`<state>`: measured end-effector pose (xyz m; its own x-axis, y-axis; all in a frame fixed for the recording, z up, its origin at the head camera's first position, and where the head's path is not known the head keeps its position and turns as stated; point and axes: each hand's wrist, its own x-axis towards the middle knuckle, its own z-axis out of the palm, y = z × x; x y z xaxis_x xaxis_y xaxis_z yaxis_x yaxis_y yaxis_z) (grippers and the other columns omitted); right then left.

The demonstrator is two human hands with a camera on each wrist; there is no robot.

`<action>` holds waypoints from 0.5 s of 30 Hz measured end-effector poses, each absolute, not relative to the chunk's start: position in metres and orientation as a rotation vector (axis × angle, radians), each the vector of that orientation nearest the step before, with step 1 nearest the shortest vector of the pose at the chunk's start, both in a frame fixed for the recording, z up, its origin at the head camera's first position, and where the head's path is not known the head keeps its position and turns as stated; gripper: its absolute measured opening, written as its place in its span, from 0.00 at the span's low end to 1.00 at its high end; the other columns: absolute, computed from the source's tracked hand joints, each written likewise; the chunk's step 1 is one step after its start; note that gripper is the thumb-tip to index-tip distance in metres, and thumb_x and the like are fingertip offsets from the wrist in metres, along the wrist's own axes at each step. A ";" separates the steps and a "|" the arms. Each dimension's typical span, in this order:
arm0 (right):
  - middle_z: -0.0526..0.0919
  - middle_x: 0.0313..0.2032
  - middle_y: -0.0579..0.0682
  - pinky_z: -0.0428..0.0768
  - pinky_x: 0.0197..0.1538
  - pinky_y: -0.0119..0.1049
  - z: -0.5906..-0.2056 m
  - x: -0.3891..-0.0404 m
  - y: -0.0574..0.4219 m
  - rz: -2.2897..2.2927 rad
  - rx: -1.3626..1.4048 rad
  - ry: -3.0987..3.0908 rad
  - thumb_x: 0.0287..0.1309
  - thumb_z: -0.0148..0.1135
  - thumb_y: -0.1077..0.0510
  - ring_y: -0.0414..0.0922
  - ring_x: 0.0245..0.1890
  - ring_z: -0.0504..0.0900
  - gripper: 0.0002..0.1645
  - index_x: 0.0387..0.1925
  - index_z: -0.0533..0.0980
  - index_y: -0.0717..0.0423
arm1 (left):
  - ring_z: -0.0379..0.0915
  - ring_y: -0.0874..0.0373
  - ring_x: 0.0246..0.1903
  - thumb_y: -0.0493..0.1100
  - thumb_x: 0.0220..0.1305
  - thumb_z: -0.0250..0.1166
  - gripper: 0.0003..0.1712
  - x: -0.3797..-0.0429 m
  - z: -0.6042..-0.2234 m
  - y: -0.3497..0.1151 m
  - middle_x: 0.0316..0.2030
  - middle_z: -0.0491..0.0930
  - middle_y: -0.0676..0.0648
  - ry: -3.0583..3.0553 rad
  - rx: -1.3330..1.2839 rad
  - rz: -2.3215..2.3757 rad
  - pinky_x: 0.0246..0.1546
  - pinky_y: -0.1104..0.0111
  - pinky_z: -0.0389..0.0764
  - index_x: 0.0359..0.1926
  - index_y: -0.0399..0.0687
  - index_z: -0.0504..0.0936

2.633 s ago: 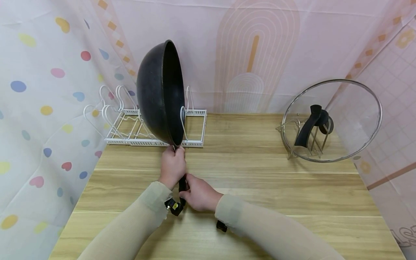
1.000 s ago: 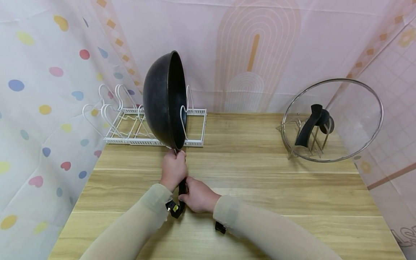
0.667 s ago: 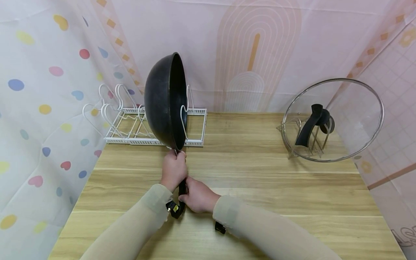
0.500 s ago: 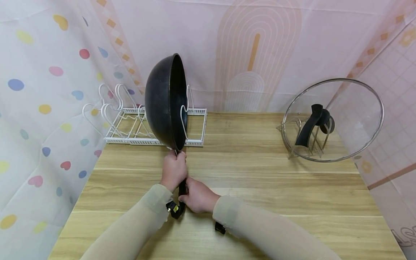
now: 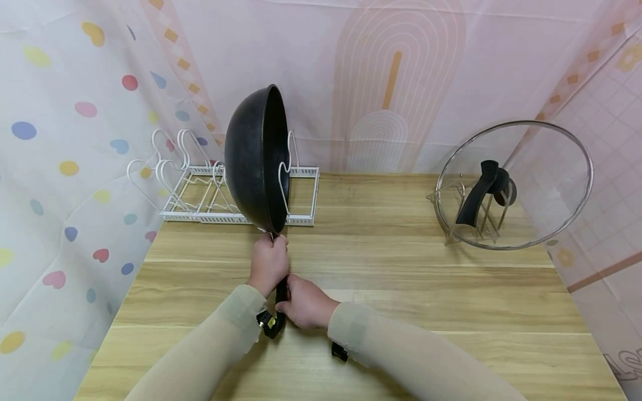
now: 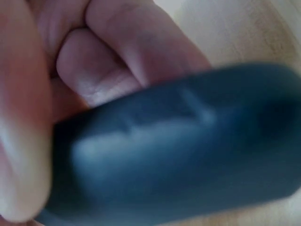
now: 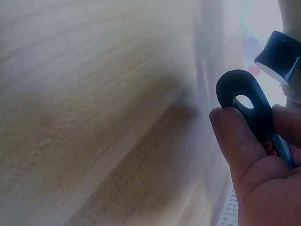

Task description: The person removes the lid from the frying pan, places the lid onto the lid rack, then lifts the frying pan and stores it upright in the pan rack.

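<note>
A black wok (image 5: 246, 159) stands on its edge in the right part of a white wire rack (image 5: 225, 220), its open side facing right. My left hand (image 5: 269, 260) grips the black handle (image 6: 178, 150) just below the wok's rim. Lower down, my right hand (image 5: 308, 303) pinches the same handle between thumb and fingers. In the right wrist view the handle's rounded end (image 7: 235, 82), with a hanging hole, sticks out past the right fingers. Whether the wok's underside rests fully on the rack base is hidden.
A glass lid (image 5: 549, 228) with a black handle leans upright in a small metal stand (image 5: 450, 229) at the right of the wooden table (image 5: 401, 312). White wire dividers (image 5: 163, 172) rise at the rack's left. Patterned curtains hang behind and at both sides.
Compared with the oldest frame, the wok sits lower and slightly further right in the head view, and both hands have come a little nearer. Over the last second it shifts only slightly.
</note>
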<state>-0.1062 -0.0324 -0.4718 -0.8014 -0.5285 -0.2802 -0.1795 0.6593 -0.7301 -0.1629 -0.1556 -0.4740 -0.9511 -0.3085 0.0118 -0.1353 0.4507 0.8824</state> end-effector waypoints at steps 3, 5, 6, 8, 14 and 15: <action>0.84 0.41 0.49 0.81 0.50 0.33 -0.474 -0.107 -0.033 -0.986 -0.551 2.402 0.68 0.70 0.54 0.39 0.43 0.81 0.20 0.54 0.74 0.59 | 0.70 0.50 0.25 0.43 0.71 0.55 0.12 -0.163 -0.474 -0.156 0.23 0.76 0.48 -2.528 0.393 -1.513 0.30 0.63 0.71 0.31 0.43 0.77; 0.85 0.41 0.49 0.81 0.50 0.33 -0.475 -0.107 -0.033 -0.986 -0.553 2.407 0.68 0.70 0.54 0.40 0.44 0.81 0.20 0.54 0.74 0.59 | 0.70 0.50 0.25 0.43 0.71 0.54 0.13 -0.163 -0.475 -0.156 0.23 0.77 0.48 -2.533 0.396 -1.513 0.31 0.63 0.72 0.31 0.43 0.78; 0.85 0.42 0.50 0.81 0.51 0.34 -0.475 -0.107 -0.034 -0.985 -0.554 2.411 0.68 0.70 0.54 0.40 0.44 0.82 0.20 0.54 0.74 0.59 | 0.70 0.50 0.25 0.43 0.72 0.54 0.13 -0.163 -0.475 -0.156 0.23 0.77 0.48 -2.535 0.398 -1.514 0.31 0.63 0.72 0.32 0.42 0.78; 0.86 0.44 0.51 0.82 0.52 0.34 -0.476 -0.107 -0.034 -0.983 -0.554 2.417 0.68 0.70 0.54 0.41 0.47 0.83 0.21 0.55 0.74 0.59 | 0.70 0.50 0.25 0.44 0.72 0.54 0.13 -0.163 -0.476 -0.157 0.24 0.77 0.47 -2.538 0.398 -1.515 0.31 0.63 0.72 0.32 0.42 0.79; 0.87 0.49 0.54 0.82 0.57 0.36 -0.478 -0.108 -0.036 -0.962 -0.546 2.432 0.68 0.70 0.54 0.44 0.53 0.85 0.24 0.59 0.74 0.61 | 0.71 0.49 0.26 0.43 0.73 0.54 0.14 -0.164 -0.477 -0.157 0.24 0.78 0.47 -2.539 0.388 -1.498 0.32 0.63 0.73 0.33 0.40 0.80; 0.87 0.50 0.54 0.83 0.57 0.36 -0.479 -0.108 -0.036 -0.959 -0.544 2.433 0.68 0.70 0.54 0.44 0.53 0.85 0.24 0.59 0.74 0.60 | 0.71 0.49 0.26 0.43 0.73 0.54 0.14 -0.164 -0.477 -0.157 0.24 0.77 0.47 -2.538 0.387 -1.494 0.32 0.63 0.73 0.33 0.40 0.80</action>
<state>-0.1076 -0.0361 -0.4786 -0.8131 -0.5133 -0.2747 -0.1881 0.6781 -0.7105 -0.1637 -0.1571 -0.4772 -0.9517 -0.3066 0.0157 -0.1350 0.4638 0.8756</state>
